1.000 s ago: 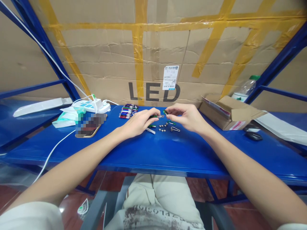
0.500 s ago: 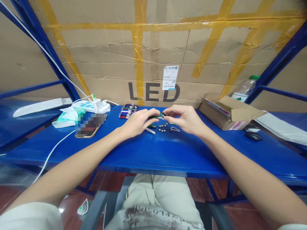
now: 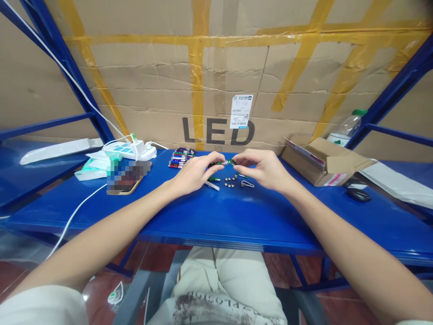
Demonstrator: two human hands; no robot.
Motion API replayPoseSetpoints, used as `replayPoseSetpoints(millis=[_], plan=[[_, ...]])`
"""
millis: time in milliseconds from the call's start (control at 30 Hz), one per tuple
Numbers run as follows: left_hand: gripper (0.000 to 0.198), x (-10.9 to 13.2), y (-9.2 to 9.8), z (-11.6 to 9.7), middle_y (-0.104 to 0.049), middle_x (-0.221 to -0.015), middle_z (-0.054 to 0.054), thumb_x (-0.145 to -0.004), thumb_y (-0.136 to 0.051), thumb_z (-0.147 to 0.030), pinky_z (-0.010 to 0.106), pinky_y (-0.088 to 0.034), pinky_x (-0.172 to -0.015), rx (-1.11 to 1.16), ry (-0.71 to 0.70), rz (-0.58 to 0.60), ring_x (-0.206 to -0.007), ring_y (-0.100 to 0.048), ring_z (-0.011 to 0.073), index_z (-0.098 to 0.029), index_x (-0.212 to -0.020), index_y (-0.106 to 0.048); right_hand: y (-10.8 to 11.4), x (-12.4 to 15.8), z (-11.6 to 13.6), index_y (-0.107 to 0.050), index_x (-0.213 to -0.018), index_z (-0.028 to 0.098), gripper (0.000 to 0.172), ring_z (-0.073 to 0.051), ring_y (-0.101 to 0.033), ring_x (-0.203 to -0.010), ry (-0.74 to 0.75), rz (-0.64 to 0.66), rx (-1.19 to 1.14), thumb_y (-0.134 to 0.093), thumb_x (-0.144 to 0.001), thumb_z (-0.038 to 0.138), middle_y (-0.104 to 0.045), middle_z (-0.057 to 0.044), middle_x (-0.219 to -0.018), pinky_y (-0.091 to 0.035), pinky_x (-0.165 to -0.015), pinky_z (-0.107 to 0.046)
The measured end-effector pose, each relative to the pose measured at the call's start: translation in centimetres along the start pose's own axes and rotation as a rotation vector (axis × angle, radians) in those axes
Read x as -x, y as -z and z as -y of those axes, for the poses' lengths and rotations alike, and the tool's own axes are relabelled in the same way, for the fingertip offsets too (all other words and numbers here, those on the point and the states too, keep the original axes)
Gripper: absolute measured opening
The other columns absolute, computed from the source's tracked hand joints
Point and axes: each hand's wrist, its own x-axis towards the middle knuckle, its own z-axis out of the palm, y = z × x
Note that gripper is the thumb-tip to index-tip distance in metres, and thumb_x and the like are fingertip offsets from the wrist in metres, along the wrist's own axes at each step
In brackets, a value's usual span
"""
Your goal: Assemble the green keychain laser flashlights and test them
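- Blue metal bench [image 3: 237, 216] backed by a taped cardboard carton [image 3: 304, 67] printed "LED"; all positions below referenced to that carton.
- Directly in front of the carton's lettering, raised just off the bench: small green torch [image 3: 226, 162], held roughly level between both hands.
- Left hand [image 3: 194, 174]: thumb and forefinger clamped on the torch's left end, remaining fingers curled toward the bench.
- Right hand [image 3: 265, 169]: fingertips pinched on the torch's right end, nearly meeting the left hand.
- Beneath the hands, further out from the carton: loose button cells [image 3: 230, 181], a metal clip [image 3: 246, 183] just right of them, and a spare torch body [image 3: 214, 179] to their left.
- Close to the carton, just left of its lettering: row of assorted torches [image 3: 181, 158]; further left, white power strip [image 3: 130, 149] with cable attached.
- Right of the lettering, near the carton's foot: open cardboard box [image 3: 324, 162]; black mouse [image 3: 357, 194] beyond its right corner.
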Motion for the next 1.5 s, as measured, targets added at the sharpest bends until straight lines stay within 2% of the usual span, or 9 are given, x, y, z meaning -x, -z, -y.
replayPoseSetpoints(millis=[200,300,433,633,967,1100,1300,1500], plan=[[0.024,-0.01,-0.04,0.11,-0.081,-0.119,0.004,-0.114,-0.054,-0.04,0.033,-0.056,-0.09,-0.081,0.012,-0.023,-0.104,-0.078,0.0228,-0.024,-0.126,-0.068,0.42,0.07,-0.38,-0.087,-0.11,0.023,0.025,-0.023,-0.075,-0.08,0.045,0.047,0.129,-0.074,-0.097,0.041,-0.083,-0.007,-0.094,-0.059,-0.08,-0.037],[0.024,-0.07,-0.04,0.12,-0.081,-0.121,0.006,-0.114,-0.055,-0.038,0.035,-0.057,-0.095,-0.099,-0.014,-0.042,-0.107,-0.077,0.0236,-0.023,-0.125,-0.07,0.67,0.09,-0.36,-0.087,-0.113,0.024,0.027,-0.024,-0.075,-0.082,0.073,0.061,0.179,-0.073,-0.1,0.043,-0.082,-0.007,-0.095,-0.058,-0.081,-0.037],[0.026,-0.17,-0.06,0.07,-0.08,-0.121,0.01,-0.114,-0.054,-0.035,0.039,-0.058,-0.101,-0.106,-0.047,-0.072,-0.111,-0.076,0.0243,-0.019,-0.121,-0.073,0.8,0.15,-0.46,-0.087,-0.12,0.026,0.028,-0.025,-0.075,-0.087,0.13,0.081,0.244,-0.069,-0.103,0.04,-0.081,-0.008,-0.098,-0.056,-0.082,-0.037],[0.029,-0.23,-0.19,-0.01,-0.082,-0.12,0.01,-0.114,-0.053,-0.035,0.039,-0.059,-0.098,-0.127,-0.022,-0.082,-0.108,-0.078,0.0251,-0.018,-0.122,-0.076,0.63,0.26,-0.77,-0.087,-0.121,0.025,0.033,-0.025,-0.074,-0.089,0.172,0.116,0.297,-0.059,-0.109,0.036,-0.081,-0.009,-0.101,-0.054,-0.081,-0.037],[0.029,-0.21,-0.08,-0.16,-0.083,-0.122,0.01,-0.114,-0.054,-0.036,0.037,-0.059,-0.097,-0.148,-0.005,-0.067,-0.103,-0.079,0.0233,-0.018,-0.124,-0.075,0.37,0.27,-0.02,-0.084,-0.114,0.025,0.029,-0.024,-0.071,-0.083,0.196,0.004,0.325,-0.059,-0.108,0.038,-0.079,-0.008,-0.096,-0.055,-0.079,-0.038],[0.029,-0.19,-0.05,-0.18,-0.083,-0.121,0.009,-0.114,-0.054,-0.036,0.036,-0.058,-0.094,-0.157,0.001,-0.049,-0.098,-0.078,0.0219,-0.019,-0.123,-0.075,0.38,0.24,0.2,-0.083,-0.111,0.027,0.025,-0.026,-0.073,-0.094,0.209,0.007,0.3,-0.061,-0.107,0.036,-0.08,-0.009,-0.106,-0.057,-0.087,-0.04],[0.025,-0.17,0.07,-0.17,-0.082,-0.117,0.007,-0.113,-0.057,-0.036,0.034,-0.057,-0.088,-0.161,-0.015,-0.041,-0.093,-0.077,0.0204,-0.02,-0.121,-0.074,0.35,0.25,0.04,-0.081,-0.107,0.026,0.02,-0.024,-0.072,-0.087,0.166,0.016,0.243,-0.064,-0.105,0.036,-0.077,-0.009,-0.104,-0.058,-0.085,-0.04],[0.024,-0.12,0.14,-0.13,-0.082,-0.115,0.007,-0.111,-0.058,-0.038,0.033,-0.055,-0.086,-0.175,-0.033,-0.008,-0.096,-0.076,0.0216,-0.02,-0.119,-0.073,0.29,0.18,-0.53,-0.075,-0.099,0.022,0.02,-0.021,-0.07,-0.082,0.027,0.054,0.102,-0.071,-0.101,0.041,-0.075,-0.007,-0.1,-0.058,-0.081,-0.037]])
